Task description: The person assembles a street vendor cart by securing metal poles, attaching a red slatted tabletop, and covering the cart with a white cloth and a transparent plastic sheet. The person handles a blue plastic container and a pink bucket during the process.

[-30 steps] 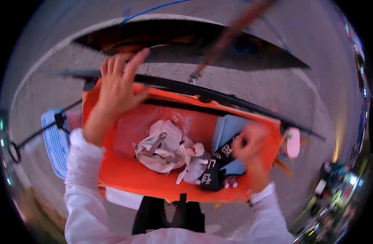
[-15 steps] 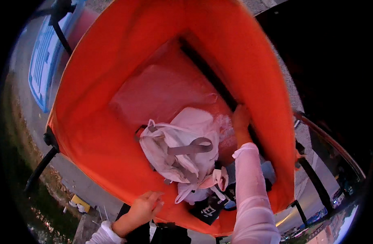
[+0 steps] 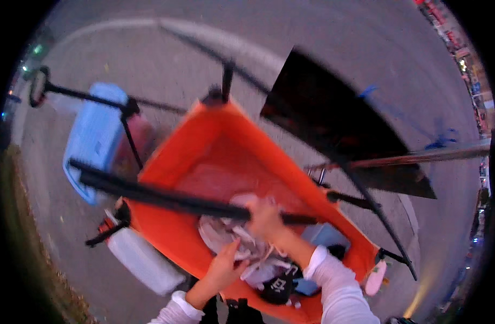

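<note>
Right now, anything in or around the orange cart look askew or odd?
Mostly the black pole: it lies slantwise across the orange cart rather than along a side, with the right hand closed on it. Under it, a pale bag sits crumpled, the left hand reaching at it. Motion blur hides finer damage.

Orange fabric wagon (image 3: 172, 237) standing on grey pavement (image 3: 323, 48). Inside, piled directly on its floor: a whitish cloth bag (image 3: 226, 237), a dark cap (image 3: 280, 286), a pale blue item (image 3: 325, 237).
</note>
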Tool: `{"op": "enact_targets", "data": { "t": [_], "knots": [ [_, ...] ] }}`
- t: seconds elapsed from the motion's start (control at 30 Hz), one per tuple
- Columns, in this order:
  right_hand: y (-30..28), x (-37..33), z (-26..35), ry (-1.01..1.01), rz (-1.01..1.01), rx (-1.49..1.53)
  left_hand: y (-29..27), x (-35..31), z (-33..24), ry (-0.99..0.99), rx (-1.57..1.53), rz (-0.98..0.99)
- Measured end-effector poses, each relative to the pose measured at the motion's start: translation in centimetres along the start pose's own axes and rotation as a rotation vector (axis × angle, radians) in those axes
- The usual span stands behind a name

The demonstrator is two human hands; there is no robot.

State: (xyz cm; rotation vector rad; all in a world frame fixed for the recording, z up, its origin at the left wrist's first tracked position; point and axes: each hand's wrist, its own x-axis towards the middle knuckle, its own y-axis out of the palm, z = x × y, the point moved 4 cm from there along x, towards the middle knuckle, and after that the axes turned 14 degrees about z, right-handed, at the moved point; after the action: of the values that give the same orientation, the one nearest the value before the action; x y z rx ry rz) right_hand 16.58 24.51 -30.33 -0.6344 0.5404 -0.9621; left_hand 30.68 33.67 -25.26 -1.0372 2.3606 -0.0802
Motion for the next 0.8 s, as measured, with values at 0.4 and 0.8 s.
{"op": "enact_targets", "data": {
  "t": [0.4,0.8],
  "knots": [
    [-19.1,-8.0,38.8,-0.295,-0.299,0.247,-10.6,-18.3,-21.0,0.536,-0.754,-0.498],
    [-27.2,-40.5,41.4,-0.512,-1.644,0.735,-32.5,-31.0,-16.2,0.888,-1.534,-0.744]
  ]
}}
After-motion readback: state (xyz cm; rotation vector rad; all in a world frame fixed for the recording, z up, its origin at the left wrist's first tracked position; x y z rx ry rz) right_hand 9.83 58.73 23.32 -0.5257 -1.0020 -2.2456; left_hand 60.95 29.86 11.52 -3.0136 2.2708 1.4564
